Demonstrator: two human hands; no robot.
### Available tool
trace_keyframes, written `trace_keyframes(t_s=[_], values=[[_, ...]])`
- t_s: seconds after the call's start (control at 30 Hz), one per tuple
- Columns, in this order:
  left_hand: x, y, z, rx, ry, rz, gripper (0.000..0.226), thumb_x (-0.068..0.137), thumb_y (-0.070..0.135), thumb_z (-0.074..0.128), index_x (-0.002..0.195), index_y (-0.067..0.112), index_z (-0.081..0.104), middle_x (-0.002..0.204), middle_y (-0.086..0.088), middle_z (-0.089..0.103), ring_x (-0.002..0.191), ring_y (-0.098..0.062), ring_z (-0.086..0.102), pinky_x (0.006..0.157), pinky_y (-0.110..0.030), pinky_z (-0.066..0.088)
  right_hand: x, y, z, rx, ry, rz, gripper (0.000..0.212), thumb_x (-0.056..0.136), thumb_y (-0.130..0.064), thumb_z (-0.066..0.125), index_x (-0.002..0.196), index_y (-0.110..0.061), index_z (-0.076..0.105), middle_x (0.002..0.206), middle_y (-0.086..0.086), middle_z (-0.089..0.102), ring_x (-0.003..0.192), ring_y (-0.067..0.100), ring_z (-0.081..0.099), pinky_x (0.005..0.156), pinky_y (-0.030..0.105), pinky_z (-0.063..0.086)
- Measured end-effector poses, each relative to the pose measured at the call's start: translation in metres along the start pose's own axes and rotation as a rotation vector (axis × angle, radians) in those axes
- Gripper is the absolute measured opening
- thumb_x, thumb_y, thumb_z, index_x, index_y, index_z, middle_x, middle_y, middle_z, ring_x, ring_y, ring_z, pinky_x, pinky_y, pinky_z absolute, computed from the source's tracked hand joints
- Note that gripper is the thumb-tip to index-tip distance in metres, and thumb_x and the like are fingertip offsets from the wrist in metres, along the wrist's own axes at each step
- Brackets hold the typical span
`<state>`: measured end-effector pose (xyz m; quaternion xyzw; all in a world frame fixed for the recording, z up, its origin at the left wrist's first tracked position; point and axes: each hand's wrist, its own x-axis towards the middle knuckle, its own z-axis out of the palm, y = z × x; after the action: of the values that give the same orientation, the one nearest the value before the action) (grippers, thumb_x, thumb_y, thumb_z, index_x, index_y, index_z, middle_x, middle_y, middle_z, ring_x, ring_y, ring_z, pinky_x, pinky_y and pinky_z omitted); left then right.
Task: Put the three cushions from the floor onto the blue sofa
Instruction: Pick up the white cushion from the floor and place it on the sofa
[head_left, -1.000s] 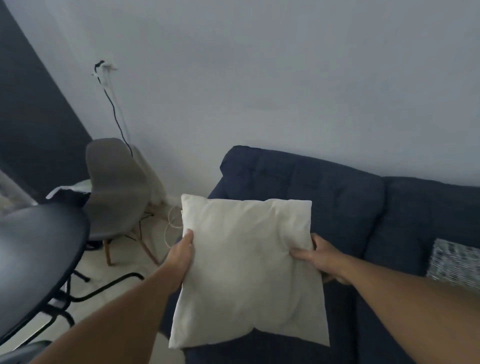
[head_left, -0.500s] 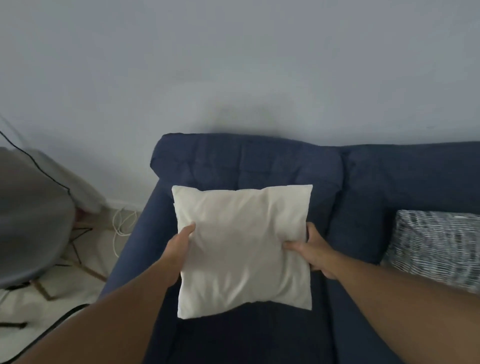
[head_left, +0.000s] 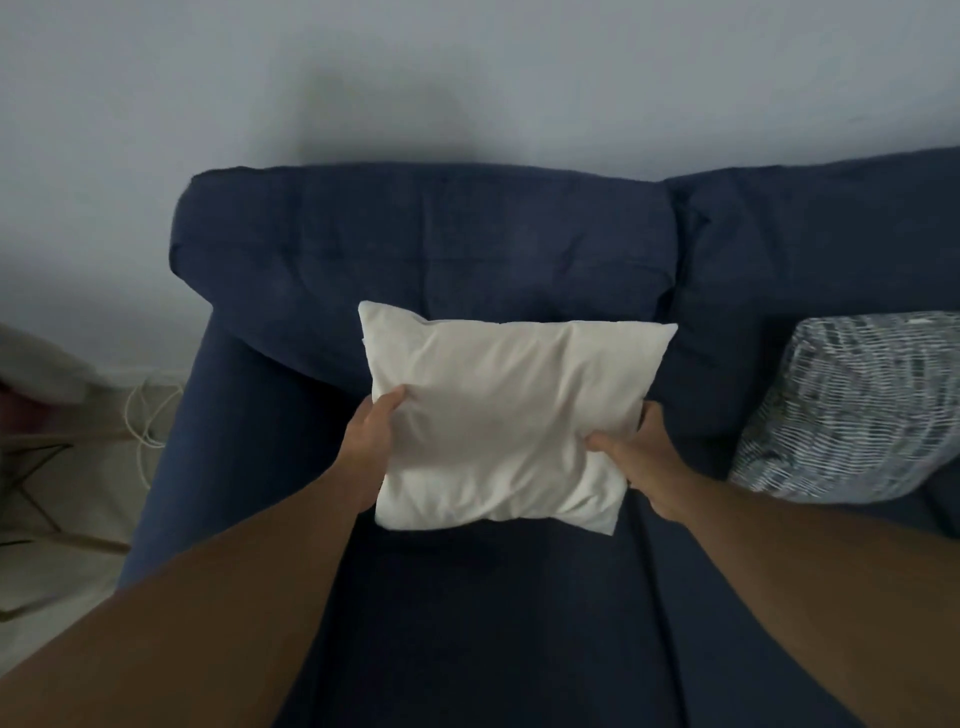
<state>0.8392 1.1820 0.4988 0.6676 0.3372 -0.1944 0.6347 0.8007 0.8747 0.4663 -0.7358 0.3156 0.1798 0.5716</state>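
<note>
A plain cream cushion (head_left: 498, 421) stands upright against the backrest at the left end of the blue sofa (head_left: 426, 244), its lower edge down on the seat. My left hand (head_left: 371, 441) grips its left side and my right hand (head_left: 641, 462) grips its lower right corner. A grey-and-white patterned cushion (head_left: 852, 405) leans on the backrest to the right. No third cushion is in view.
The sofa's left armrest (head_left: 176, 467) borders a pale floor (head_left: 62, 577) with a white cable (head_left: 145, 421) and wooden chair legs (head_left: 31, 483). A grey-white wall (head_left: 467, 78) rises behind the sofa.
Both hands have carried the cream cushion forward and down, from the air before the sofa onto the seat against the backrest. The view has swung right, off the chair and table.
</note>
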Motion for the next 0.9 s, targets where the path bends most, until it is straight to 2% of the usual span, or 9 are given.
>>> trace_keyframes(t_s=[0.13,0.2,0.3,0.4,0.5,0.63,0.77,0.83,0.9], values=[[0.022,-0.013,0.005,0.039,-0.032,0.004,0.023,0.094,0.047,0.072,0.11,0.035,0.063,0.118,0.007,0.066,0.105,-0.016,0.064,0.102,-0.047,0.052,0.016,0.015,0.005,-0.009,0.043,-0.005,0.074,0.086,-0.017,0.083,0.139,-0.028,0.033,0.122,-0.011,0.055,0.119,0.02,0.058,0.105,0.043,0.049],[0.032,-0.02,0.005,0.054,-0.037,0.007,0.023,0.092,0.047,0.075,0.105,0.033,0.062,0.119,0.005,0.067,0.107,-0.019,0.065,0.104,-0.049,0.053,0.022,0.024,0.008,-0.046,0.067,-0.009,0.075,0.089,-0.018,0.081,0.144,-0.028,0.032,0.128,-0.008,0.055,0.12,0.021,0.057,0.105,0.043,0.048],[0.042,-0.027,0.01,0.039,-0.013,0.007,0.039,0.09,0.047,0.076,0.119,0.024,0.062,0.119,0.004,0.067,0.109,-0.021,0.066,0.107,-0.054,0.054,0.027,0.035,0.014,-0.109,0.077,-0.006,0.07,0.091,-0.021,0.078,0.141,-0.032,0.03,0.129,-0.007,0.053,0.121,0.023,0.056,0.11,0.048,0.049],[0.045,-0.03,0.018,0.023,0.015,0.017,0.053,0.089,0.046,0.078,0.132,0.021,0.06,0.117,0.007,0.066,0.106,-0.017,0.065,0.107,-0.055,0.054,0.029,0.041,0.017,-0.117,0.113,-0.027,0.065,0.095,-0.018,0.073,0.143,-0.028,0.031,0.115,-0.016,0.053,0.121,0.023,0.057,0.106,0.045,0.048],[0.047,-0.024,0.023,-0.022,0.075,0.049,0.046,0.088,0.045,0.079,0.125,0.022,0.063,0.113,0.007,0.065,0.102,-0.015,0.063,0.104,-0.058,0.056,0.029,0.039,0.017,-0.13,0.167,-0.109,0.06,0.098,-0.016,0.068,0.146,-0.022,0.032,0.114,-0.017,0.055,0.115,0.021,0.056,0.097,0.038,0.044],[0.056,-0.013,0.018,-0.063,0.124,0.069,0.036,0.091,0.046,0.074,0.117,0.024,0.061,0.109,0.008,0.062,0.097,-0.015,0.061,0.103,-0.059,0.056,0.032,0.029,0.013,-0.136,0.134,-0.152,0.072,0.096,-0.021,0.073,0.152,-0.023,0.028,0.127,-0.011,0.054,0.115,0.017,0.053,0.096,0.036,0.043],[0.061,-0.003,0.022,0.019,0.154,0.111,0.04,0.093,0.057,0.065,0.118,0.027,0.055,0.101,0.012,0.057,0.094,-0.013,0.057,0.1,-0.05,0.051,0.035,0.022,0.008,-0.09,0.055,-0.082,0.064,0.091,-0.028,0.076,0.138,-0.034,0.032,0.12,-0.015,0.055,0.117,0.021,0.059,0.093,0.039,0.049],[0.065,0.006,0.024,0.045,0.167,0.221,0.045,0.093,0.056,0.065,0.114,0.017,0.061,0.1,0.005,0.06,0.096,-0.013,0.059,0.099,-0.045,0.053,0.038,0.016,0.006,-0.032,0.121,-0.116,0.064,0.093,-0.039,0.075,0.143,-0.031,0.036,0.125,-0.011,0.059,0.115,0.02,0.062,0.096,0.041,0.051],[0.07,0.019,0.026,0.09,0.193,0.318,0.066,0.089,0.061,0.066,0.13,0.01,0.062,0.114,-0.002,0.068,0.103,-0.013,0.065,0.094,-0.038,0.056,0.044,0.004,0.004,0.032,0.208,-0.16,0.062,0.095,-0.051,0.07,0.145,-0.027,0.042,0.122,-0.012,0.062,0.111,0.015,0.064,0.094,0.037,0.051]])
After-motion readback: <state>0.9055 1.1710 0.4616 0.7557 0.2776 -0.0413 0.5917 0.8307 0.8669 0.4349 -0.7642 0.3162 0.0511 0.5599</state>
